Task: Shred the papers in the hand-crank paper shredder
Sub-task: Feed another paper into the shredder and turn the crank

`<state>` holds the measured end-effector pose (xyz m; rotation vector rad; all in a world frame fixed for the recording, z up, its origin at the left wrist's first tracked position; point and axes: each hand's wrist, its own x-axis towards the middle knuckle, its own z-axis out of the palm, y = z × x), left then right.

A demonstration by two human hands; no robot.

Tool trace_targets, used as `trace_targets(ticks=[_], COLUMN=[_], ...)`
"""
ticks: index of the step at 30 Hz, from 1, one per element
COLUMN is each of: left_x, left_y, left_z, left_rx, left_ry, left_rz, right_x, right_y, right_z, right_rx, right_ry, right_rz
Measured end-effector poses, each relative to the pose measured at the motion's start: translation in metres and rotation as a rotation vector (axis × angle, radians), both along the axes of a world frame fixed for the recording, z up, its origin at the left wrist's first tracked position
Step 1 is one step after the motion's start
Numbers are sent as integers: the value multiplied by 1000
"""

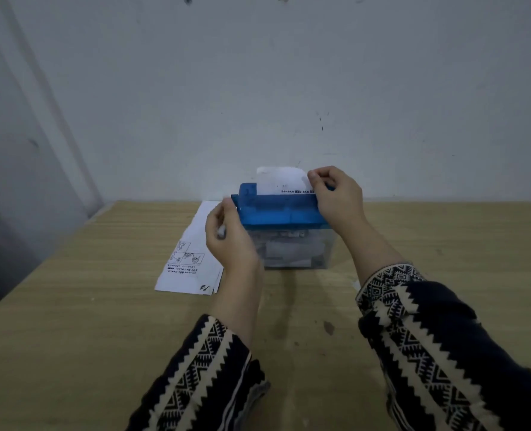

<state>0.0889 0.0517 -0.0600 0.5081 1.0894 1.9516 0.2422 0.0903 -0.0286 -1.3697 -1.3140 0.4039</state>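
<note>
- Partly done: shreds (pixel 286 255) lie in the bin of the shredder (pixel 276 209), at 12 o'clock on the table (pixel 102 306). One sheet (pixel 281 180) stands half-fed in its slot, and a stack (pixel 192 256) waits at its 9 o'clock.
- The left hand (pixel 228 241), at the shredder's 9 o'clock, curls round the blurred crank (pixel 222 232). The right hand (pixel 335 197), at 2 o'clock, pinches the sheet's edge.

A single wide-angle camera sits on the person's head, facing forward and down across the wooden table (pixel 71 337) to the white wall (pixel 289 73) (at its far edge). The sleeves (pixel 428 337) enter near the lens; the shredder (pixel 273 209) lies mid-frame, farther off.
</note>
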Motion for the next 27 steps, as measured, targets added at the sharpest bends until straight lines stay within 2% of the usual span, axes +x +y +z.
trace_targets(ticks=[3,9,15,22,27], left_x=[2,2,-9,-29,-33], left_y=[-6,-8,-4,2,20], left_z=[-6,-4,-19,-31,-51], left_rx=[-143,-243,-259,-214,-378], left_ry=[-86,-169,-142,-96,-7], left_rz=[-41,-119,-117,-283,-279], right_x=[0,0,1,0,-1], right_y=[0,0,0,1,-1], right_z=[0,-1,-1,-1,1], right_rx=[10,13,0,4,-3], right_ry=[23,38,31,8,-1], right_rz=[7,21,27,23,20])
